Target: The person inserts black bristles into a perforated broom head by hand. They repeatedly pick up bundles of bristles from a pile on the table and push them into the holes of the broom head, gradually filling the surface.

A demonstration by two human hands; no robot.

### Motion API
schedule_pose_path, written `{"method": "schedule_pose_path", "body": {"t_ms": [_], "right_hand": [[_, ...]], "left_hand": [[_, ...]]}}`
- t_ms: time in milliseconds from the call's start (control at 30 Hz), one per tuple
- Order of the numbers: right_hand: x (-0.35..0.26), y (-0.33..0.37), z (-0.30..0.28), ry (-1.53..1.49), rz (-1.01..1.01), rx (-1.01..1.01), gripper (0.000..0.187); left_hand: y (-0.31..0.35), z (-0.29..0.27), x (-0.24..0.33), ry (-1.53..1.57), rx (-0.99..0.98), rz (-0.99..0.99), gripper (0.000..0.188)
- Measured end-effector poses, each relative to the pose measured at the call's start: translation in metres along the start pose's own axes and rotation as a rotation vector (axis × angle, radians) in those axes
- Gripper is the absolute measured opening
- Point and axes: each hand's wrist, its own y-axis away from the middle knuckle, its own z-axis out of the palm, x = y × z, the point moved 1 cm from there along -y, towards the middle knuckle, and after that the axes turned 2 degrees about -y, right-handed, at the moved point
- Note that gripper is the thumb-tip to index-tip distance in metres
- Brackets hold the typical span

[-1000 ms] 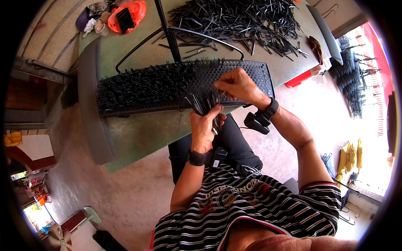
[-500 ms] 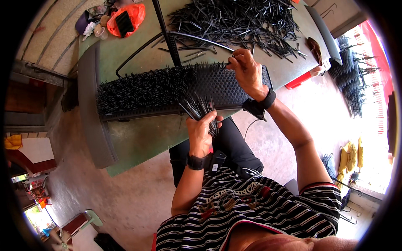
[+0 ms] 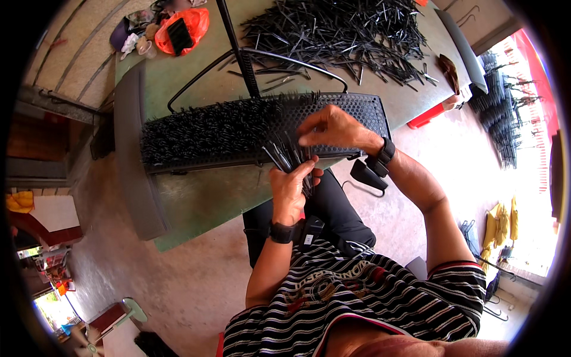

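Near the front edge of the panel, my left hand point(image 3: 289, 193) is closed round a bundle of thin black strips point(image 3: 286, 156), whose tips fan upward. My right hand point(image 3: 336, 130) is just above and right of those tips, its fingers bent together; whether a strip is between them is hidden. Behind both hands a long black perforated panel point(image 3: 366, 113) lies on the table. Dense black bristle-like strips point(image 3: 202, 134) stand up from its left and middle part, while bare holes show on the right.
A large heap of loose black strips point(image 3: 339, 38) covers the far side of the green table point(image 3: 196, 202). A black metal stand point(image 3: 244, 65) rises behind the panel. At the far left, a dark phone point(image 3: 179, 37) lies on an orange plastic bag point(image 3: 201, 25). Small scissors point(image 3: 428, 74) lie far right.
My right hand has come from the panel's far edge down and left to the strip tips. My left hand still grips the bundle. The view has shifted slightly.
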Motion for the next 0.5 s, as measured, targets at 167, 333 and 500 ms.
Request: {"method": "schedule_pose_path", "body": {"t_ms": [167,333,500], "right_hand": [[0.007,0.008,0.003,-0.086,0.059,0.125,0.016],[-0.001,0.016,-0.013,-0.435,0.053,0.424,0.015],[-0.002,0.012,-0.029,0.014,-0.206,0.73,0.015]], "left_hand": [[0.003,0.004,0.002,-0.073,-0.058,-0.019,0.018],[0.001,-0.001,-0.005,-0.079,-0.068,-0.011,0.019],[-0.002,-0.002,-0.012,0.021,-0.08,0.018,0.02]]}}
